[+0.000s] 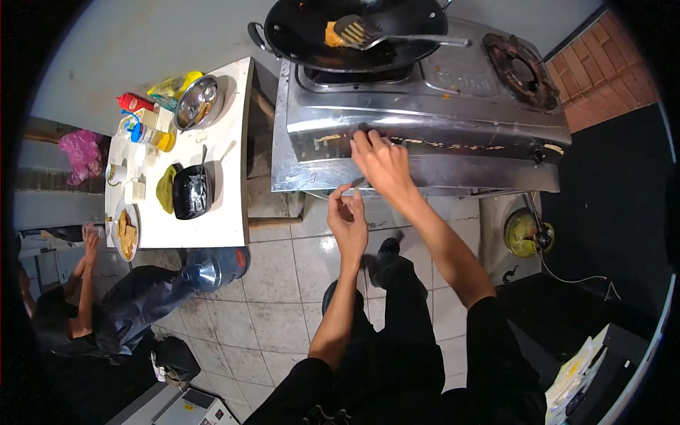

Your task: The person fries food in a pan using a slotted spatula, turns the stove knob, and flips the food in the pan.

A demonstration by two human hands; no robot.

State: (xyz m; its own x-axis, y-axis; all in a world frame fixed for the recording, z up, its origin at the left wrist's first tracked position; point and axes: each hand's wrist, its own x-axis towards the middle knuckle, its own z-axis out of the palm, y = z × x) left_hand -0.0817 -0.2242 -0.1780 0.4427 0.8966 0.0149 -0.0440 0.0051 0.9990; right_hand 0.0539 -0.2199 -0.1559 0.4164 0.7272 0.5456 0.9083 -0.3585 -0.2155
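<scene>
My right hand (382, 164) is at the front panel of the steel gas stove (333, 117), its fingers closed around the left control knob, which they mostly hide. Below it, my left hand (348, 225) hovers by the front edge of the steel counter (304, 177), fingers loosely curled, thumb and forefinger apart, nothing clearly held. A black wok (297, 32) sits on the left burner. Inside it a slotted metal spatula (411, 40) rests over an orange-brown piece of food (333, 35), its handle across the rim.
The right burner (520, 71) is bare. A white table (230, 142) at left holds a steel bowl (198, 103), a black dish (192, 193), bottles and a plate of fried food (127, 237). A water jug (216, 269), seated person (85, 312) and green gas cylinder (520, 234) are nearby.
</scene>
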